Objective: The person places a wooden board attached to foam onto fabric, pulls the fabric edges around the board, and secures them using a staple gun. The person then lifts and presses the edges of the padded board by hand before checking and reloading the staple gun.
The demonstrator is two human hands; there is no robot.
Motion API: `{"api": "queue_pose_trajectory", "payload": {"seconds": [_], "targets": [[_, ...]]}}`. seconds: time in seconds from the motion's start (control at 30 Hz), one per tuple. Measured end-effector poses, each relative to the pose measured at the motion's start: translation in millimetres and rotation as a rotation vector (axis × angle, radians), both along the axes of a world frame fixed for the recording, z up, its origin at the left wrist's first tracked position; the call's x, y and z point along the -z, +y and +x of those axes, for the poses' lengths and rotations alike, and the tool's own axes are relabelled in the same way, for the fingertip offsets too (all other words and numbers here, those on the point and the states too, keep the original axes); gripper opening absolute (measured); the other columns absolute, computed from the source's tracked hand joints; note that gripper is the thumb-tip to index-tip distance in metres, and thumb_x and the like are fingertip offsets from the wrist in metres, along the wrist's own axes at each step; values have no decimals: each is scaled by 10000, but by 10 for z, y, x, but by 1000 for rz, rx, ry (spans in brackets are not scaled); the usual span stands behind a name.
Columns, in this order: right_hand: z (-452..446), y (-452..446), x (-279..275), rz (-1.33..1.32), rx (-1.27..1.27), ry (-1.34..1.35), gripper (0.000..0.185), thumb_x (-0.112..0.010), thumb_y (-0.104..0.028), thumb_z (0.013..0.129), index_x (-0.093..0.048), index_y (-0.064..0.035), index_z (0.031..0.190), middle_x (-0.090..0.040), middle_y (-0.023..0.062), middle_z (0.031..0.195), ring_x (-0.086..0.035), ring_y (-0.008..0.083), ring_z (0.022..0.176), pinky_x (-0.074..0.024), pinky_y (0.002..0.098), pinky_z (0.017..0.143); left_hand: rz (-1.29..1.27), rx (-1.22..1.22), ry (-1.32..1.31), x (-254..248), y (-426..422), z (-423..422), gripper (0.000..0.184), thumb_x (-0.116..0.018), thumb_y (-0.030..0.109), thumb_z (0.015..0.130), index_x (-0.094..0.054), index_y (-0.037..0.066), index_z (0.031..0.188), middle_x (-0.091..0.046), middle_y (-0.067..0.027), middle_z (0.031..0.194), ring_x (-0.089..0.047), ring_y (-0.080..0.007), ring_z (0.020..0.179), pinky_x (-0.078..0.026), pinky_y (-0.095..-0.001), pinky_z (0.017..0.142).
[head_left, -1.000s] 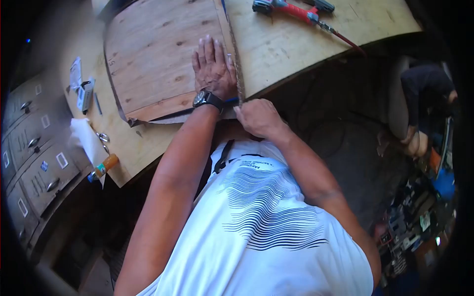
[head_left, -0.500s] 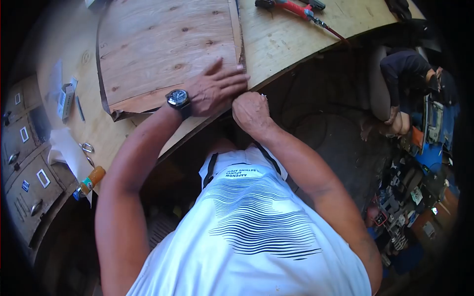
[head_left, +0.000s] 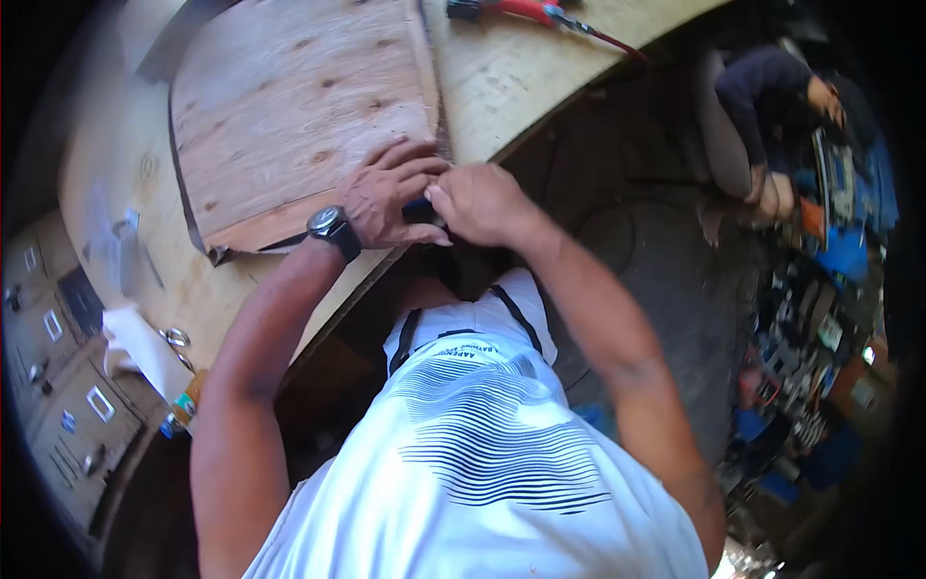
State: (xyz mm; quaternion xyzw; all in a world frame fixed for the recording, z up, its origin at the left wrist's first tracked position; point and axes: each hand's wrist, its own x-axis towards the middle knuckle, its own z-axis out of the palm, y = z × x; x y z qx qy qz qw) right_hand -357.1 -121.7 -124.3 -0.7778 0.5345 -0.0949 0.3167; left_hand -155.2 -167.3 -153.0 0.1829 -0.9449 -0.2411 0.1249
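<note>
A plywood panel with a dark edging lies on the wooden worktable. My left hand, with a black watch on its wrist, rests over the panel's near right corner, fingers spread and thumb stretched toward me. Right beside it, at the table edge, my right hand is closed, its thumb side touching or nearly touching my left fingers. What the right fingers grip, if anything, is hidden. A small dark-blue patch shows between the hands, too little to name.
A red-handled tool lies at the table's far side. On the left are white paper, scissors handles and a bottle, near drawers. To the right, a person sits bent over by piled clutter.
My right hand has come up against my left hand, turning its back upward. The left fingers have bent slightly and its thumb now sticks out. The view has shifted a little.
</note>
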Motion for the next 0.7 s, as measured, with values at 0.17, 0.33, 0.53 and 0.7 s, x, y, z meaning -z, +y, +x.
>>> {"api": "queue_pose_trajectory", "payload": {"seconds": [0.17, 0.33, 0.53, 0.7], "targets": [[-315, -499, -77, 436, -54, -253, 353, -564, -284, 910, -619, -23, 679, -614, 95, 645, -487, 223, 540, -440, 341, 554, 5, -346, 45, -106, 241, -206, 814, -755, 707, 715, -643, 138, 1287, -608, -27, 1367, -437, -283, 1433, -199, -518, 1239], [-260, -562, -39, 582, 48, -376, 355, -576, -297, 900, -609, -33, 666, -570, 39, 625, -446, 163, 556, -409, 293, 544, -69, -532, 54, -66, 292, -345, 713, -784, 658, 725, -688, 154, 1221, -639, -3, 1304, -442, -295, 1428, -181, -513, 1232], [-237, -576, -12, 639, -21, -384, 336, -579, -293, 902, -640, -43, 687, -563, 41, 606, -472, 158, 553, -420, 292, 523, -30, -680, 72, 32, 322, -433, 535, -801, 540, 760, -725, 181, 1149, -662, 51, 1265, -449, -287, 1425, -172, -522, 1224], [-299, -701, -51, 734, -46, -373, 308, -594, -286, 890, -671, -41, 720, -572, 48, 612, -506, 158, 558, -436, 288, 509, 10, -663, 95, -17, 276, -389, 378, -784, 414, 809, -737, 190, 1111, -668, 89, 1263, -455, -273, 1424, -179, -517, 1217]]}}
